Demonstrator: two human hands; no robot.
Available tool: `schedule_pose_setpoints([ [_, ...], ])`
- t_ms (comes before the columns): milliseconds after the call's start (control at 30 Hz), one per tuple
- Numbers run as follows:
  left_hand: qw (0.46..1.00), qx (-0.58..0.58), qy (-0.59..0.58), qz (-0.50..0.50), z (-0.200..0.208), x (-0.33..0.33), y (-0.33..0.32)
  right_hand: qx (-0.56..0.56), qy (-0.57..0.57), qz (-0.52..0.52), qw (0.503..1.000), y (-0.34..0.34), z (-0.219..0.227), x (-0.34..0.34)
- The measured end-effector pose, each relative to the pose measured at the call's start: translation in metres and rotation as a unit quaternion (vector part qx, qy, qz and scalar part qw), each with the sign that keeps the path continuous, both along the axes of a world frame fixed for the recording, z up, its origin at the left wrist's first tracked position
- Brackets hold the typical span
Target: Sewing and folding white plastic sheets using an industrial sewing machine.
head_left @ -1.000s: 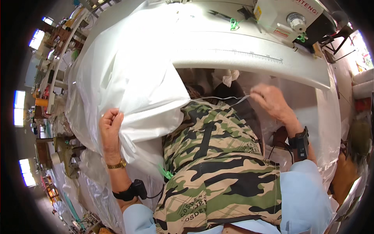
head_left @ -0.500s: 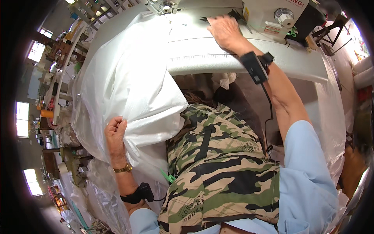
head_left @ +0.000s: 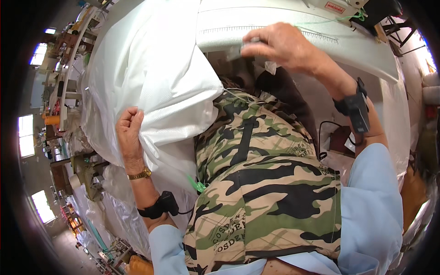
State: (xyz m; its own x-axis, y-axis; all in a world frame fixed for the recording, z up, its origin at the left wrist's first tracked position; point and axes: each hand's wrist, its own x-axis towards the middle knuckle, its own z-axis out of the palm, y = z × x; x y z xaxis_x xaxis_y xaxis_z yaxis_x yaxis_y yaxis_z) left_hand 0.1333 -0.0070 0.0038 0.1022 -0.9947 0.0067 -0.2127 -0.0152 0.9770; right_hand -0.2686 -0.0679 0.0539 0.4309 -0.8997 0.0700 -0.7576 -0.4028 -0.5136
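Note:
A large sheet of white woven plastic fabric (head_left: 158,75) drapes over the left part of the sewing table (head_left: 261,13) and hangs down toward my lap. My left hand (head_left: 129,135) is closed at its left edge, thumb and fingers pinching the cloth. In front of the table's near edge, my right hand (head_left: 288,48) is closed round a small dark tool (head_left: 234,52), which looks like thread snips but is smeared by motion. The tool's tip points left, toward the fabric's folded edge, and does not touch it.
Part of the sewing machine (head_left: 337,7) shows at the upper right, with green thread (head_left: 321,21) running from it. A printed ruler (head_left: 229,28) follows the table's front. Green strands (head_left: 198,184) lie by my camouflage apron (head_left: 270,183). Shelves and benches stand far left.
My right hand has come off the tabletop toward me, bringing the small dark tool with it. My left hand keeps its pinch on the fabric. The view has tilted down, cutting off most of the machine.

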Motion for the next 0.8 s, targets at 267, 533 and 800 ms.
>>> schedule_pose_setpoints([
  [267, 1.0, -0.01, -0.001, -0.012, 0.001, -0.004, -0.002, 0.158, -0.072, 0.108, 0.979, 0.005, -0.042, 0.0],
  [533, 1.0, -0.001, 0.012, -0.008, -0.003, 0.002, -0.001, 0.104, 0.008, 0.097, 0.99, 0.006, -0.043, 0.019],
  [800, 1.0, 0.001, 0.011, 0.001, -0.002, -0.003, -0.003, 0.103, 0.115, 0.101, 0.983, 0.005, -0.044, 0.02],
])
